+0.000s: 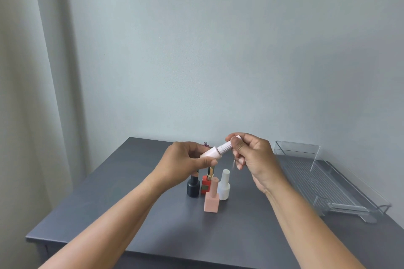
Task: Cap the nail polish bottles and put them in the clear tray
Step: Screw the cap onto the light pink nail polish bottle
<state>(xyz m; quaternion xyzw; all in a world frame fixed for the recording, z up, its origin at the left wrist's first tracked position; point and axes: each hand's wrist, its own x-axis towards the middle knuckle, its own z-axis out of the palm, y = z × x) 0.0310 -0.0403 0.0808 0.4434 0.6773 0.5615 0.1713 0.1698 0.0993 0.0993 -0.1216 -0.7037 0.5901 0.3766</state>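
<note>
Head view: your left hand (188,162) grips the bottle (210,153) above the table's (131,214) centre; your right hand (254,155) pinches its cap (227,147). Hold cap square to neck, twist until seated. Tray (328,183) sits at right edge.

Pale pink bottle's (211,152) base hidden in your left hand (185,159), purple item (205,143) behind it barely visible, your right hand's (255,155) fingers (240,161) blurred below the ribbed cap (226,148), worktop (109,192) cut off at right.

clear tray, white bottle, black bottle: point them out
clear tray (314,181): head view, bare ribbed floor
white bottle (224,190): head view, round body
black bottle (193,189): head view, round body
</note>
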